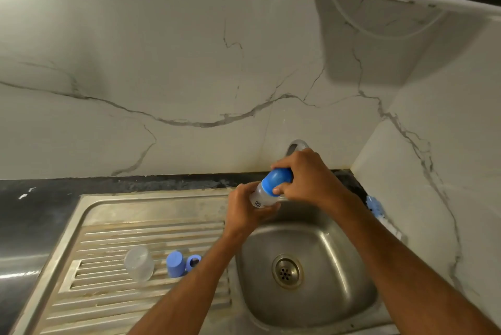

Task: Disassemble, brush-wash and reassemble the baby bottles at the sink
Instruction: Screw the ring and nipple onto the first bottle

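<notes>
Nearest the viewer, the stainless steel sink basin is a dull, rounded-square bowl with a round perforated drain ringed in tarnished metal at its bottom. Left of the basin, on the ribbed steel draining board, whose raised ridges are streaked with rust-coloured stains, lies a clear, frosted plastic bottle body on its side; just right of it stands a matte blue dome-shaped cap, and beside that a blue screw ring with a dark hole in its middle, partly hidden by the left forearm. Above the basin's far rim, both hands hold a second baby bottle, tilted, its translucent body pointing down-left and its glossy blue cap up-right. The left hand is curled round the clear body, and the right hand wraps its fingers and thumb round the blue cap. To the right of the basin, against the wall, a blue and white bristly brush shows past the right forearm. Behind the hands a curved chrome tap rises from the wall, above a black speckled stone counter. Farthest back is the white wall, glossy with grey marble veins.
</notes>
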`<state>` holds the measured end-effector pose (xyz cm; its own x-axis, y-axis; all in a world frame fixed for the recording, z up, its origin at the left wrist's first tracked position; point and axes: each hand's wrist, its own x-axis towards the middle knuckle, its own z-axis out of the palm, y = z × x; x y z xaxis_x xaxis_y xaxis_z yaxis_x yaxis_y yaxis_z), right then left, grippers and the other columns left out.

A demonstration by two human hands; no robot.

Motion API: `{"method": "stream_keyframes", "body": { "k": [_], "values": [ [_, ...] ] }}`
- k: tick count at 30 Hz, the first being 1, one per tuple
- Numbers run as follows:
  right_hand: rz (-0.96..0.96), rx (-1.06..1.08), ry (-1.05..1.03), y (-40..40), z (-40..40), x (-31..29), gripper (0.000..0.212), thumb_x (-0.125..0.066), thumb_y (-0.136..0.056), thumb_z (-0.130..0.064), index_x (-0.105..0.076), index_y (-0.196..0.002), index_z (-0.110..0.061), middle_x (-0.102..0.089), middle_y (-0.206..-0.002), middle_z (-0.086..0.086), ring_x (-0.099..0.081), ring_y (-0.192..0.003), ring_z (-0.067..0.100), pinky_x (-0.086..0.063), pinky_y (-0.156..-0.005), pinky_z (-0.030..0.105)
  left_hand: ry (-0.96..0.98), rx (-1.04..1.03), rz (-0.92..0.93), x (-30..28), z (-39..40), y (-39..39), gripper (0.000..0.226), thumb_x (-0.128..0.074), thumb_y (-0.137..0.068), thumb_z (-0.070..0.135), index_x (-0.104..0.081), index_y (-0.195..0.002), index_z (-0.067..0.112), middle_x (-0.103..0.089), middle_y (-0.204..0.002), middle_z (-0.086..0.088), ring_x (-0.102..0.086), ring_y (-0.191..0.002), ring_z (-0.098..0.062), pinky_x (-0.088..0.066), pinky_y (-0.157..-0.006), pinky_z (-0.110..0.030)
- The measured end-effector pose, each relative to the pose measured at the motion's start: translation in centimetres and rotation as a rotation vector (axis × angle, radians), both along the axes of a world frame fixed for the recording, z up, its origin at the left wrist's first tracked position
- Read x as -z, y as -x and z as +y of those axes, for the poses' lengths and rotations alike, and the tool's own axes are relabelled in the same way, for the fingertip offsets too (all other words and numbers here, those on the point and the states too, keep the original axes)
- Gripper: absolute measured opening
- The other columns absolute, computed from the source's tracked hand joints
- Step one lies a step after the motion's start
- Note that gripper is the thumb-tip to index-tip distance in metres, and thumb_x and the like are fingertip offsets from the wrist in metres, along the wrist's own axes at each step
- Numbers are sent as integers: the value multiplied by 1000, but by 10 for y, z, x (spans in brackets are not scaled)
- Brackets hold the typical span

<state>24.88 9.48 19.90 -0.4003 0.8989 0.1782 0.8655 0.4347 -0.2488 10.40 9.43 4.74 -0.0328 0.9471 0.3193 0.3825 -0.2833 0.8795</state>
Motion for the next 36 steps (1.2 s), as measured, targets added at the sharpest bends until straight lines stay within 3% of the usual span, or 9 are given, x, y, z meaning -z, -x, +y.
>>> {"method": "stream_keyframes", "body": {
  "k": [4,9,14,19,23,27,31,34,36],
  "values": [
    [47,154,-62,6,2,12,49,-74,-73,-63,-73,-82,-15,-66,-66,-3,-61,-58,9,-57,-63,23,1,-5,-3,2,0,2,59,-88,-67,48,-68,-118,28,-71,-97,12,-67,-84,-12,-60,-75,-34],
    [-50,186,52,12,2,8,66,-67,-66,-78,-68,-85,-14,-65,-67,-3,-63,-57,9,-58,-65,25,74,38,-67,1,-8,3,48,-89,-72,36,-70,-114,24,-72,-90,13,-68,-79,-3,-57,-69,-20],
    [53,-38,98,5,2,-14,56,-84,-77,-22,-64,-130,-20,-61,-102,-7,-61,-93,13,-56,-91,30,79,42,-32,-11,-1,14,50,-90,-70,37,-69,-114,24,-72,-87,12,-67,-75,-3,-57,-69,-20],
    [61,72,-51,14,5,9,27,-79,-79,-36,-75,-88,-11,-66,-69,-1,-57,-62,9,-51,-64,20,44,-14,35,-1,4,19,58,-90,-67,46,-70,-117,26,-71,-89,12,-65,-77,-9,-56,-70,-25],
    [1,197,-72,22,3,28,47,-70,-82,-55,-56,-68,-12,-50,-57,-3,-51,-53,11,-42,-55,19,55,14,35,5,2,20,54,-92,-67,34,-73,-116,20,-73,-89,9,-66,-75,-8,-52,-68,-20],
    [-16,133,29,20,10,14,46,-72,-80,-59,-65,-83,-14,-58,-67,-3,-57,-61,10,-48,-62,22,75,30,-11,4,0,21,53,-91,-69,31,-72,-116,18,-73,-89,11,-67,-74,-1,-50,-65,-12],
    [36,-21,68,17,14,1,46,-81,-80,-30,-69,-123,-17,-73,-100,2,-63,-81,10,-54,-84,26,87,22,-20,-2,4,24,55,-92,-69,33,-69,-118,21,-70,-86,14,-65,-75,3,-49,-64,-10],
    [38,12,-34,28,14,10,20,-78,-81,-31,-76,-89,-13,-69,-73,2,-60,-64,11,-51,-68,24,65,13,-19,0,8,28,53,-91,-69,37,-70,-116,22,-70,-84,12,-63,-71,-2,-46,-62,-11],
    [60,92,-75,35,17,22,32,-75,-82,-39,-69,-72,-9,-60,-60,2,-57,-55,12,-50,-59,23,57,1,-20,4,10,32,55,-92,-68,38,-72,-116,22,-71,-85,10,-62,-69,-5,-44,-63,-12]
  ]
}}
